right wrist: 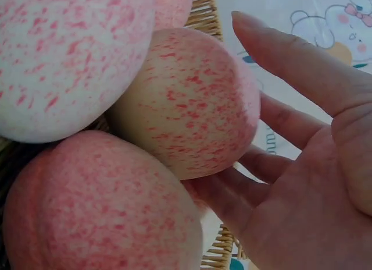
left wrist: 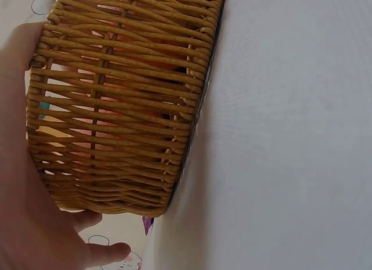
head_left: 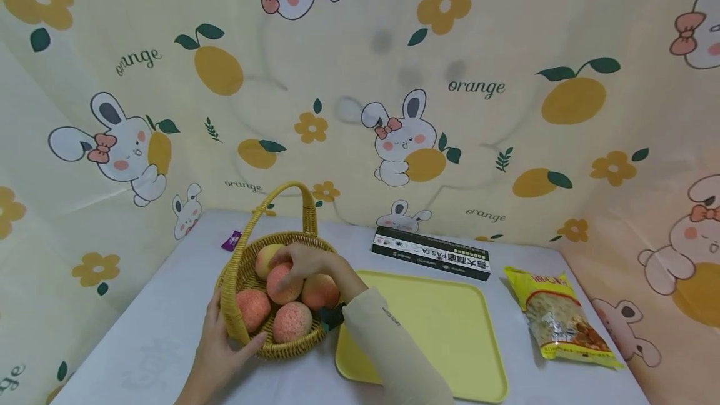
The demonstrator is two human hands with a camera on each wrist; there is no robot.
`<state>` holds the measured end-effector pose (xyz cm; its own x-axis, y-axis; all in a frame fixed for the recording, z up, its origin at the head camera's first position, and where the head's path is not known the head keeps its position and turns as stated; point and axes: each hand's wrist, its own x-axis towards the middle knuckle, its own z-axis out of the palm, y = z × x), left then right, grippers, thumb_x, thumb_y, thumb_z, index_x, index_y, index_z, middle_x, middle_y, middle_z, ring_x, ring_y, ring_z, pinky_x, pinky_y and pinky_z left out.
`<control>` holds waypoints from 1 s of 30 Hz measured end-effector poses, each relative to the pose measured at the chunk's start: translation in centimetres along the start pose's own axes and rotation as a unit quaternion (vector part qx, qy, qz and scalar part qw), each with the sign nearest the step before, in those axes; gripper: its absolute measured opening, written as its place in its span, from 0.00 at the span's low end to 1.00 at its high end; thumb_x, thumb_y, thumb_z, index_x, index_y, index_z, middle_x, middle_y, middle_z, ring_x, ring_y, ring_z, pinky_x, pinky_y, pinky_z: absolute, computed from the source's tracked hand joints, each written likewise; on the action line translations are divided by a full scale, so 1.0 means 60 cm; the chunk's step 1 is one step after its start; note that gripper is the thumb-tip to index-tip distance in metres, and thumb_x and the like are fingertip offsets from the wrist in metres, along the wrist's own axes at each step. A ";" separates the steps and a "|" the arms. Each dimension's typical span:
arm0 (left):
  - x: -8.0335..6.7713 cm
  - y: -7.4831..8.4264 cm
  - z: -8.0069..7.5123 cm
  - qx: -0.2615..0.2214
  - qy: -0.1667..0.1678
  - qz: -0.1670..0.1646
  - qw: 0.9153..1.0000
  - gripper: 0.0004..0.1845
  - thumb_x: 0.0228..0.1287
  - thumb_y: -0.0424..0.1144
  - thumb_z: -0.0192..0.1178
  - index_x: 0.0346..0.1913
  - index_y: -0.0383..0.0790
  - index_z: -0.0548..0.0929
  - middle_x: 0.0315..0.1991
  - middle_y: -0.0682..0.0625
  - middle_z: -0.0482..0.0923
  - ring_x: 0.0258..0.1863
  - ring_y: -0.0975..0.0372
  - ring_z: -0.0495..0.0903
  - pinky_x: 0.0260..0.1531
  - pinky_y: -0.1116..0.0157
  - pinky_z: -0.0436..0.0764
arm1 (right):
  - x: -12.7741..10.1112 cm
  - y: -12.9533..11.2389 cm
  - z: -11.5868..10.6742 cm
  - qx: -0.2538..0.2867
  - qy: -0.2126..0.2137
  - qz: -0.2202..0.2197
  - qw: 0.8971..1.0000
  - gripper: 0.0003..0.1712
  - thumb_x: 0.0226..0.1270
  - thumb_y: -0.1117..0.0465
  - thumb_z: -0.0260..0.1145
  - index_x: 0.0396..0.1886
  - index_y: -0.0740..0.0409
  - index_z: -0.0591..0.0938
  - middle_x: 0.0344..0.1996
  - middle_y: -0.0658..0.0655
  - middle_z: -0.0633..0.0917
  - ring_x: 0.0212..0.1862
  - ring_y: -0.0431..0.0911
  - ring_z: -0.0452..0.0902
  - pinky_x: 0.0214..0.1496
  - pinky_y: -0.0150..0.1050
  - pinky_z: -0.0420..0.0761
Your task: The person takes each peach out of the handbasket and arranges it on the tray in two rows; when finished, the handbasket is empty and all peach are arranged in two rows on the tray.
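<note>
Rabbit-print backdrop (head_left: 349, 36) behind white table (head_left: 146, 342)

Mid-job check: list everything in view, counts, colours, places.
Table: one, white, foreground
Backdrop: one, cream, printed, behind table
Basket: one, golden wicker, on table's left half
Peaches: five in head view, pink and yellow, inside basket
Tray: one, yellow, right of basket
Pasta box: one, black and white, behind tray
Food bag: one, yellow and pale, right of tray
Packet: one, purple, beyond basket, left
Unclear object: one, dark, at basket's right rim
Right sleeve: one, beige, over tray
Left grip: one, bare, at basket's left
Right grip: one, bare, over peaches
</note>
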<state>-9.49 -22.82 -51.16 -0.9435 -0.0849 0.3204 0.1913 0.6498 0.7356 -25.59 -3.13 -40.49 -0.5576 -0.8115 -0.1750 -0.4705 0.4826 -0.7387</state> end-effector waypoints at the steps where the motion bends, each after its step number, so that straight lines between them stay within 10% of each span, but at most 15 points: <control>1: 0.000 0.000 0.001 0.000 -0.001 0.000 1.000 0.57 0.53 0.47 0.76 0.80 0.50 0.51 0.79 0.42 0.39 0.73 0.36 0.50 0.55 0.26 0.62 | 0.000 0.000 0.000 0.008 -0.004 0.005 1.000 0.29 0.59 0.58 0.76 0.60 0.59 0.80 0.52 0.48 0.82 0.53 0.37 0.75 0.55 0.32 0.75; 30: -0.002 0.012 0.001 -0.001 -0.010 -0.017 1.000 0.54 0.54 0.49 0.75 0.79 0.43 0.54 0.77 0.40 0.42 0.72 0.37 0.51 0.58 0.28 0.61 | 0.015 -0.007 0.020 -0.077 0.017 -0.009 0.997 0.28 0.51 0.64 0.81 0.53 0.60 0.84 0.43 0.47 0.83 0.42 0.34 0.74 0.46 0.26 0.76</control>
<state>-9.26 -22.29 -50.74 -0.9546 -0.0925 0.2833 0.1591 0.6455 0.7470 -25.07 -4.45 -41.07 -0.5692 -0.8104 -0.1386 -0.5794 0.5150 -0.6318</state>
